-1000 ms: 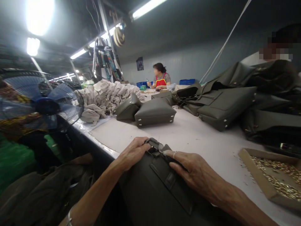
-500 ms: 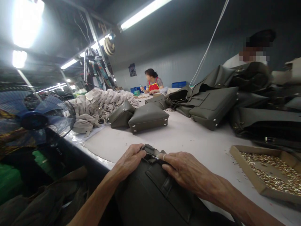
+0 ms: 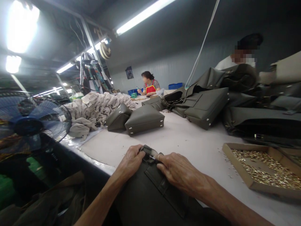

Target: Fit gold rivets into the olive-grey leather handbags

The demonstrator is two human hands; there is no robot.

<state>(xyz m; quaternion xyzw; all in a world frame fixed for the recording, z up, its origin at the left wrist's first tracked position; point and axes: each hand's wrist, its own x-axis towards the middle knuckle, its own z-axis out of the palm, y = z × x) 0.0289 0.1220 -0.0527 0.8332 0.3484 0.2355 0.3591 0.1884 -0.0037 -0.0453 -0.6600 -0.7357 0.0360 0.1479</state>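
Observation:
A dark olive-grey handbag (image 3: pixel 145 194) lies before me, its lower part running out of the bottom of the view. My left hand (image 3: pixel 133 160) is closed on the bag's upper edge, thumb pressed near a short strap loop (image 3: pixel 147 150). From the right, my right hand (image 3: pixel 178 168) pinches a slim dark piece with a shiny metal shaft (image 3: pixel 152 157), whose tip meets the bag by the loop. Its exact kind is hard to make out, as the fingers cover most of it. A flat strap or pocket trim (image 3: pixel 162 186) runs down the bag's face.
Several finished-looking bags (image 3: pixel 144 121) stand on the pale table (image 3: pixel 188 141), with more piled at right (image 3: pixel 207 106). A cardboard tray (image 3: pixel 249 182) holds small gold-coloured metal parts. Crumpled beige cloth (image 3: pixel 94 108) and a blue fan (image 3: pixel 30 125) are at left. Two people sit beyond.
The view has shifted slightly, so the surroundings sit a little further left. Both hands keep their grip near the loop; the right hand and metal shaft have moved only slightly.

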